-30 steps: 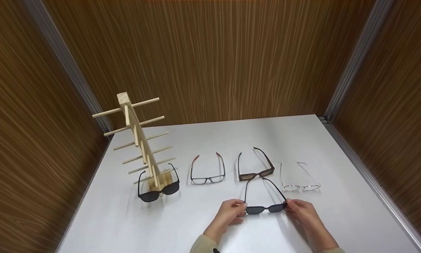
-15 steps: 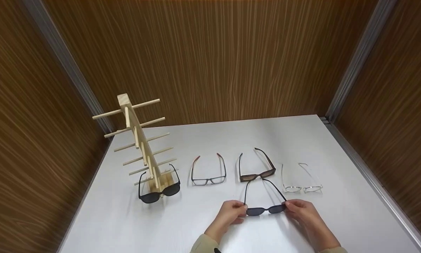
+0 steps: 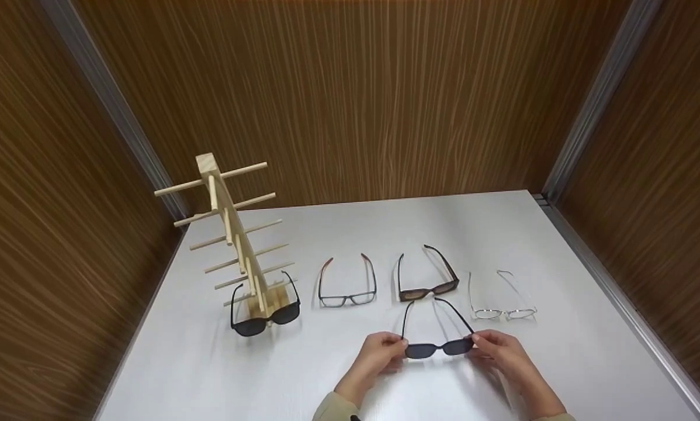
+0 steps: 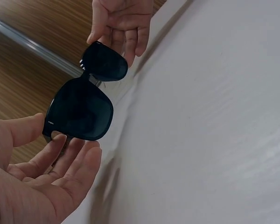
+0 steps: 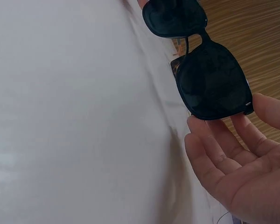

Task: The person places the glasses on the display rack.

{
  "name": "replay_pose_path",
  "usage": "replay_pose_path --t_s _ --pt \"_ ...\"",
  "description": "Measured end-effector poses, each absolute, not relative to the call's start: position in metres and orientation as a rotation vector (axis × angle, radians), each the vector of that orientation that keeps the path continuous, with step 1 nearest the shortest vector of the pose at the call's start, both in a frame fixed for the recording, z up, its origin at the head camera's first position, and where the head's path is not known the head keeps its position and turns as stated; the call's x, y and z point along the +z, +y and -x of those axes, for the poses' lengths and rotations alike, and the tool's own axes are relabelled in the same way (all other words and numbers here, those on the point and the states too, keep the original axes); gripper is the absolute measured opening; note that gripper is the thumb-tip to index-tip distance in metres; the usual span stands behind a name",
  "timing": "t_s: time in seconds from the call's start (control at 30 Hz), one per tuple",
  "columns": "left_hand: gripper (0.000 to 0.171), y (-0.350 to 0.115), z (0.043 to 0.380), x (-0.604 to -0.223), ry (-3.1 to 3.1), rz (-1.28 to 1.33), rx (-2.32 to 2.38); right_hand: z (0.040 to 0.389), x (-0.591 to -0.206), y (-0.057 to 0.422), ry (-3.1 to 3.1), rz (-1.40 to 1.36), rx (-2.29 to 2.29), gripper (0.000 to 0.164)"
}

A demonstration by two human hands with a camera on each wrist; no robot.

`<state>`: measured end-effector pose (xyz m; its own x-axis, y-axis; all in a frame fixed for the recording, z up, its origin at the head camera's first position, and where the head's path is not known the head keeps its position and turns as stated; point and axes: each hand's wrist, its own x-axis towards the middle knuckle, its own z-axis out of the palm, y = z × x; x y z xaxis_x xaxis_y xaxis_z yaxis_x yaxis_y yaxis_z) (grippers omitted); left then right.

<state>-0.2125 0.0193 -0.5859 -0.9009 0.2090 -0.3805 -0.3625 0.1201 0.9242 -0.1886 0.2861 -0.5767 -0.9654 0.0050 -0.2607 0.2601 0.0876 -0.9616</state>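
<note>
Black, rounded, dark-lensed sunglasses (image 3: pixel 439 348) have shifted slightly leftward, one end pinched in my left grip (image 3: pixel 378 354), the other in my right grip (image 3: pixel 503 353).

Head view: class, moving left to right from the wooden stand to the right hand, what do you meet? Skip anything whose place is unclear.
Wooden stand → left hand → held sunglasses → right hand.
</note>
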Motion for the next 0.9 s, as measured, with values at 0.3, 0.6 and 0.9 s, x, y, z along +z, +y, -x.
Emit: replay_pose_path --t_s 0.3,0.6,0.9 --pt "0.026 0.003 0.212 -0.574 1.949 0.087 1.949 0.195 -0.562 0.272 2.117 -0.225 -2.033 0.032" --pt "0.026 -0.016 0.212 -0.563 1.915 0.071 2.044 0.202 -0.547 0.255 2.126 -0.151 -2.030 0.034" --pt "0.031 -0.039 0.206 -0.551 1.941 0.109 2.042 0.203 -0.539 0.232 2.103 -0.106 -2.045 0.032"
